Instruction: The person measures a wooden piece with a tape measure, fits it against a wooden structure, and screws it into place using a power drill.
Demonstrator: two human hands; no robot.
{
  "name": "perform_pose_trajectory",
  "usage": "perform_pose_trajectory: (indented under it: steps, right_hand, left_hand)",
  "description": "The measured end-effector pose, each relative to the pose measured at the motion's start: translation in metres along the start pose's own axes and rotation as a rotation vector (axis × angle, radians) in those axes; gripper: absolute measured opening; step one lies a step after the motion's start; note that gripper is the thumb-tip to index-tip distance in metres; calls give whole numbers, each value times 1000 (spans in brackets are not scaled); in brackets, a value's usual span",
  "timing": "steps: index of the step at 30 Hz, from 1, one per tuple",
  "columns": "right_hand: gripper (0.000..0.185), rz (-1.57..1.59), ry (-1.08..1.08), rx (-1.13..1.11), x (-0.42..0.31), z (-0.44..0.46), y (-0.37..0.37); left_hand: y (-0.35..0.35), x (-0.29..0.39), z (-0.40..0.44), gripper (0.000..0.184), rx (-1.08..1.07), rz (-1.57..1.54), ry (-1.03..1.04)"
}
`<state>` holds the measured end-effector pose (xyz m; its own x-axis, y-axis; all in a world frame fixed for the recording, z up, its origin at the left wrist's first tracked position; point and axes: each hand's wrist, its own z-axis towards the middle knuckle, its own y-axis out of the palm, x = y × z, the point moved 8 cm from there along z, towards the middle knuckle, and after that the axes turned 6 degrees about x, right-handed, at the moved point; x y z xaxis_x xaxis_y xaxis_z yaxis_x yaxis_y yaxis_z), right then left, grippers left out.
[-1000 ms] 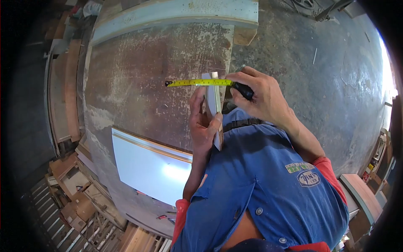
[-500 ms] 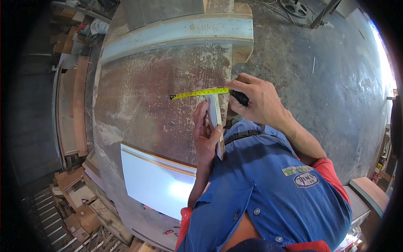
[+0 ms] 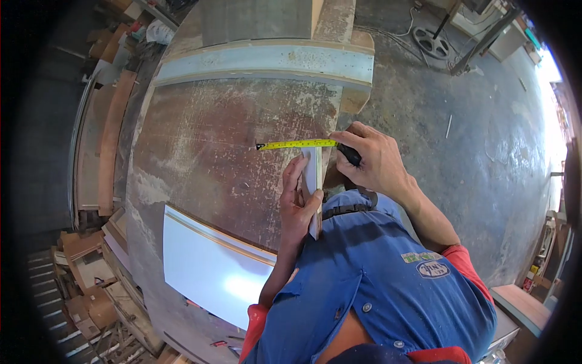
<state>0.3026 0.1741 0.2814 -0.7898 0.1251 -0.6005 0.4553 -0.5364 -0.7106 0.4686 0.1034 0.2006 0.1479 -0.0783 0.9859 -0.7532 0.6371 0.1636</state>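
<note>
My left hand [image 3: 298,197] is closed around a narrow white-faced board [image 3: 311,173], fingers on its left face and thumb on its near edge. The board stands out from my body with its far end under a yellow tape measure blade [image 3: 291,144]. My right hand [image 3: 377,159] grips the black tape measure case [image 3: 350,154], partly hidden by the fingers. From the case the blade runs left across the board's end, and its hooked tip hangs past it over the worn table [image 3: 206,139].
A white panel [image 3: 218,273] with wooden edging lies on the table at lower left. A long pale-blue panel [image 3: 260,65] crosses the far end beside a grey board [image 3: 257,21]. Wood scraps [image 3: 91,306] are piled at lower left. A metal wheel [image 3: 431,42] lies on the floor.
The view has shifted, so the table and panels sit a little differently in it. Both hands keep their holds; the tape blade now lies more level across the board's end.
</note>
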Motion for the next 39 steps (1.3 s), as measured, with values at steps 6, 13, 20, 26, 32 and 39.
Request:
perform_pose_trajectory:
  steps: [6,13,20,26,32,39]
  right_hand:
    - [40,-77,-48,8,-9,2,-1]
    - [38,-187,-87,70,-22,-3,1]
    - [37,-250,-111,163,-31,-8,1]
    - [37,-241,-104,153,-28,-7,3]
    - [37,-226,-96,153,-26,-7,4]
    - [34,126,41,144,-8,-6,5]
  left_hand:
    - [-3,0,0,72,4,23,27]
    - [-5,-7,-1,75,9,-121,-12]
    - [-6,-11,-1,78,-19,-191,-20]
    - [-6,-10,-1,79,-25,-183,-22]
    - [-4,-11,1,79,-11,-206,-6]
    - [-6,-12,7,83,-11,-244,-38]
